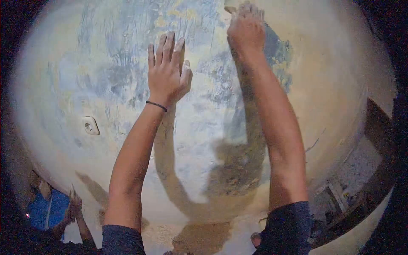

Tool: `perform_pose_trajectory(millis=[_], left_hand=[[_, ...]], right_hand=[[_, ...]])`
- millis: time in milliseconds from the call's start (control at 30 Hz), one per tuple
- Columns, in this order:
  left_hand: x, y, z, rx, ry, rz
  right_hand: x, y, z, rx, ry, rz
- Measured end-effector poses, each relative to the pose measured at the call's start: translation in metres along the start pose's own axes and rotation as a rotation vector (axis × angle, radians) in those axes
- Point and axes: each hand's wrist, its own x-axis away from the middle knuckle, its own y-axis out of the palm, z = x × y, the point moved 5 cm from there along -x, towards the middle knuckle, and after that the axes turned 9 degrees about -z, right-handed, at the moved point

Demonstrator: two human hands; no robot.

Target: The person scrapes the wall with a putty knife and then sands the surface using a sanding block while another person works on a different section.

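Note:
A scraped wall [106, 72] with patchy blue and cream paint fills the head view. My left hand [168, 70] lies flat on it, fingers together and pointing up, a thin black band on the wrist. Higher and to the right, my right hand [245, 27] presses against the wall with its fingers curled over a small pale object [230, 9] at the top edge; what it is cannot be made out. Both arms stretch upward, and their shadows fall on the wall below.
A white wall socket [90, 126] sits at the left. Something blue [46, 208] and a tool-like shape lie at the lower left. Wooden boards and rubble [340, 191] are at the lower right. A foot [256, 239] shows at the bottom.

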Motion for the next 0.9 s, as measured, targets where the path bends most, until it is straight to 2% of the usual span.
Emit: perform_pose_trajectory(millis=[33,67,133,167,200,267,333,467,533,667,733,767,800,867,900], left_hand=[[0.0,-0.001,0.001,-0.004,-0.012,0.003],[0.002,-0.003,0.005,0.001,-0.011,0.005],[0.0,-0.005,0.005,0.052,-0.03,-0.034],[-0.001,-0.003,0.002,0.042,-0.03,-0.028],[-0.001,0.0,0.0,0.044,-0.013,-0.028],[0.0,-0.001,-0.002,0.027,0.0,-0.032],[0.0,-0.004,0.001,0.039,-0.011,-0.046],[0.0,-0.003,0.001,0.04,-0.02,-0.011],[0.0,-0.002,-0.001,0.041,-0.043,0.003],[0.002,0.001,-0.005,0.039,-0.072,0.019],[0.003,0.001,-0.004,0.031,-0.087,0.005],[0.004,0.001,-0.003,0.022,-0.089,0.0],[0.006,-0.001,0.0,0.021,-0.088,-0.001],[0.009,-0.004,0.0,0.052,-0.084,-0.036],[0.017,-0.004,0.0,0.044,-0.084,-0.046]], right_hand=[[-0.002,0.008,0.003,-0.085,0.16,-0.018],[0.006,0.017,-0.008,-0.079,0.16,-0.017],[0.028,0.027,-0.052,-0.123,-0.253,-0.002],[0.038,0.02,-0.051,-0.226,-0.375,0.026],[0.034,0.017,-0.036,-0.236,-0.374,0.035],[0.015,0.019,0.011,-0.178,-0.264,0.042],[-0.003,0.024,0.058,-0.028,0.033,0.069],[0.03,0.012,0.033,-0.106,0.062,0.165],[0.067,0.003,-0.022,-0.348,-0.435,-0.059],[0.076,0.017,0.004,-0.323,-0.431,-0.056],[0.077,0.03,0.028,-0.315,0.029,0.139],[0.089,0.024,0.003,-0.324,-0.075,0.035],[0.104,0.012,-0.014,-0.325,-0.074,0.035],[0.129,0.008,-0.061,-0.564,-0.499,-0.284],[0.126,0.012,-0.051,-0.559,-0.516,-0.242]])
